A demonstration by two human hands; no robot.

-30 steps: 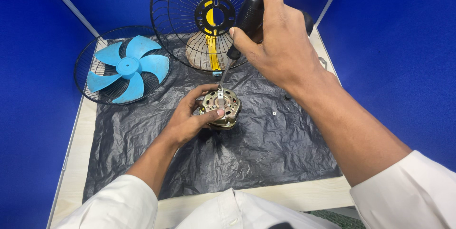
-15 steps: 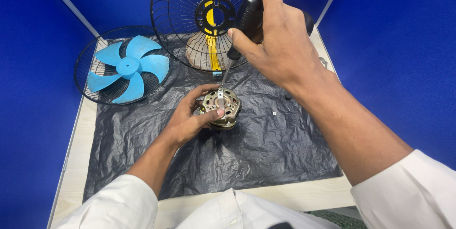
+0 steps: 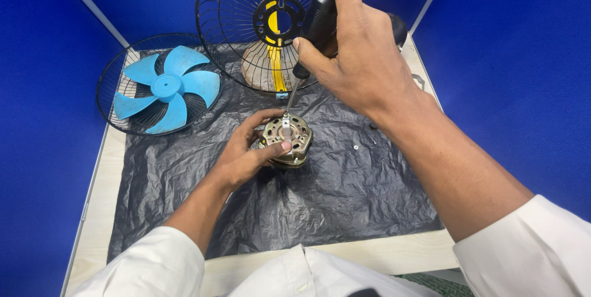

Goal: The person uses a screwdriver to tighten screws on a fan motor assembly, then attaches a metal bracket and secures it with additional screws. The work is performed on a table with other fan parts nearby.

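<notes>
A small round metal fan motor (image 3: pixel 289 139) sits on a black plastic sheet (image 3: pixel 345 204) in the middle of the table. My left hand (image 3: pixel 246 152) grips the motor from its left side, thumb across the front rim. My right hand (image 3: pixel 354 51) is above and behind it, closed around the black handle of a screwdriver (image 3: pixel 314 23). The screwdriver's thin shaft slants down and its tip rests on the top of the motor.
A blue fan blade (image 3: pixel 166 88) lies in a black wire guard at the back left. A second wire guard (image 3: pixel 246 20) with a black and yellow centre stands upright at the back. Small screws (image 3: pixel 356 147) lie on the sheet right of the motor. Blue walls surround the table.
</notes>
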